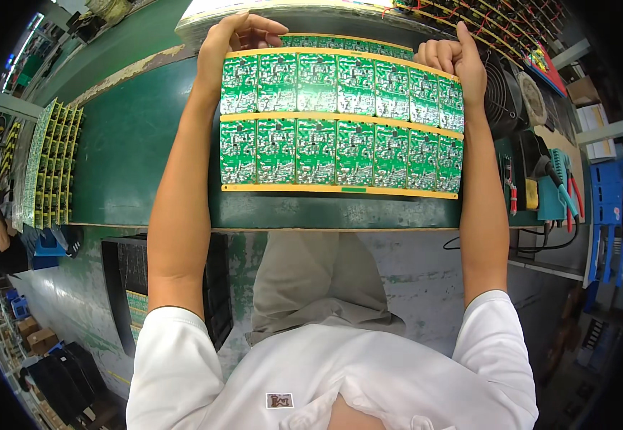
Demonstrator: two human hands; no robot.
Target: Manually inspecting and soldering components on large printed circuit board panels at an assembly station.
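Observation:
A wide panel of green circuit boards [336,152] with yellow edge strips stands tilted toward me, its soldered side facing up in two rows. My left hand [234,41] is closed at its upper left corner, fingers curled over the far side. At the upper right corner my right hand [462,63] is closed too, fingers bent behind the edge and thumb pointing up. Just beyond the panel's top edge shows another strip of green boards [347,44]; whether it belongs to the same panel I cannot tell. The fingertips are partly hidden.
On the green bench [132,158], a stack of board panels [53,165] stands at the left. Wired boards [498,21] lie at the far right, near a black fan [498,93]. A soldering iron [555,179] and hand tools sit at right. A black bin [129,279] is below the bench.

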